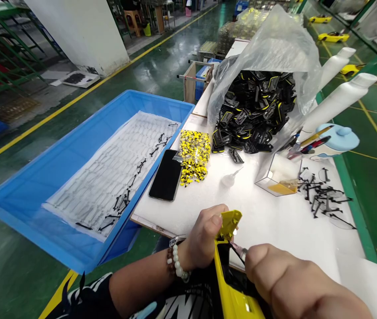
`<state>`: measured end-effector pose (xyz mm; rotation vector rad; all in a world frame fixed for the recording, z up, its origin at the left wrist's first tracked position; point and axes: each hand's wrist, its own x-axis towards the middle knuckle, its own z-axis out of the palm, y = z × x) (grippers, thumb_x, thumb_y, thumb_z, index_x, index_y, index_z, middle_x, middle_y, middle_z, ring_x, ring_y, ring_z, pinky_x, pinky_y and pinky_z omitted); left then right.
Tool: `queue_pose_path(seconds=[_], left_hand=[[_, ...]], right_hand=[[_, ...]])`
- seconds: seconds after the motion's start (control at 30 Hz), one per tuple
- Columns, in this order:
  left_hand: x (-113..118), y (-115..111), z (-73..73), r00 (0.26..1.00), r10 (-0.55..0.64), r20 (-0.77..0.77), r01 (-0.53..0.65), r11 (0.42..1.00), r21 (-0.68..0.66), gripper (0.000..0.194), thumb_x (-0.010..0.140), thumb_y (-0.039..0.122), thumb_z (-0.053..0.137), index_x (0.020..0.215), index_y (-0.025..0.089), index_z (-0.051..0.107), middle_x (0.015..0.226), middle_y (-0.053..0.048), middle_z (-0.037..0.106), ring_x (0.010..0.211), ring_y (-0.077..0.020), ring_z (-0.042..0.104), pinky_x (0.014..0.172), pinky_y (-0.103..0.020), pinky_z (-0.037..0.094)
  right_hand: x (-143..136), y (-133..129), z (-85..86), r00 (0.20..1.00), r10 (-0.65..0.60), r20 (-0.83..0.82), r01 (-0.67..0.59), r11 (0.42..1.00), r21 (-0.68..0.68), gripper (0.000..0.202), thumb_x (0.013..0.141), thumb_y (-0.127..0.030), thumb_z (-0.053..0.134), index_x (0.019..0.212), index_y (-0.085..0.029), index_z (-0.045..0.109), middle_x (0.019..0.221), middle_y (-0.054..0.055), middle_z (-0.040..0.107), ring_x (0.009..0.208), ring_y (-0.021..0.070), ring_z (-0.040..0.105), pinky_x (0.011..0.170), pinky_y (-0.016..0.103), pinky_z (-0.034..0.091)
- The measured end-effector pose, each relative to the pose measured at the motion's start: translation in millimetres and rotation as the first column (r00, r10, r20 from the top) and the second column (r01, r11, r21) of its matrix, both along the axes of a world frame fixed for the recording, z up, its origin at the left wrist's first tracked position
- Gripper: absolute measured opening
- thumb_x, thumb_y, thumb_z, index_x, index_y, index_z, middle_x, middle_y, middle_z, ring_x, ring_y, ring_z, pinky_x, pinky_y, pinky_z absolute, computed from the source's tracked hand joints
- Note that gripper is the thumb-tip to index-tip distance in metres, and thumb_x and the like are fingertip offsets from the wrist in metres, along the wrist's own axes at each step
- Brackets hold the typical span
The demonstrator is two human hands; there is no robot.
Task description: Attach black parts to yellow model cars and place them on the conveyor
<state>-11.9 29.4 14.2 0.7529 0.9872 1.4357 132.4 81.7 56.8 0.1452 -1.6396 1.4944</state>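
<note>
Our left hand (201, 239) grips a car (236, 301) at its raised lid (228, 223); our right hand (281, 274) clenches a slim tool (239, 250).

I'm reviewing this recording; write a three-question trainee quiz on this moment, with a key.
1. Which hand holds the slim tool at the yellow body?
2. True or false: the dark phone lies right beside the small yellow-and-black pieces.
3. Fill in the colour: the large clear bag is open towards the camera and holds a heap of mostly ____ parts, some with yellow edges.

Key:
1. The right hand.
2. True.
3. Black.
</note>
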Motion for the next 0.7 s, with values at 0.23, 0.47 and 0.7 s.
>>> queue_pose_path(seconds=[0.23,0.47,0.7], left_hand=[[-1.1,1.1,2.7,1.0,-0.01,-0.015,0.01,1.0,0.011,0.056,0.085,0.068,0.036,0.076,0.016,0.053,0.063,-0.004,0.055,0.052,-0.0135,0.047,0.049,-0.025,0.034],[-2.2,1.6,7.4,1.0,-0.015,-0.02,0.015,1.0,0.003,0.055,0.086,0.067,0.034,0.073,0.017,0.053,0.06,-0.003,0.054,0.05,-0.0128,0.045,0.049,-0.026,0.034],[-1.4,1.7,3.9,1.0,0.007,0.028,-0.007,1.0,-0.012,0.054,0.085,0.067,0.037,0.074,0.016,0.054,0.061,-0.002,0.054,0.049,-0.0128,0.046,0.048,-0.025,0.034]], right_hand=[[-4.0,10.2,0.5,0.999,0.046,0.001,-0.046,0.998,0.04,0.042,0.1,-0.037,0.03,0.063,-0.02,0.04,0.054,0.0,0.052,0.048,0.0148,0.052,0.054,0.033,0.051],[-13.7,12.0,9.6,0.999,0.041,-0.018,-0.041,0.999,0.033,0.043,0.101,-0.038,0.03,0.062,-0.02,0.036,0.052,-0.004,0.046,0.047,0.012,0.05,0.055,0.03,0.05],[38.6,5.1,-0.6,0.905,-0.311,0.291,0.279,0.949,0.146,0.044,0.091,-0.046,0.053,0.055,-0.021,0.048,0.052,-0.002,0.048,0.044,0.0138,0.045,0.051,0.032,0.038]])
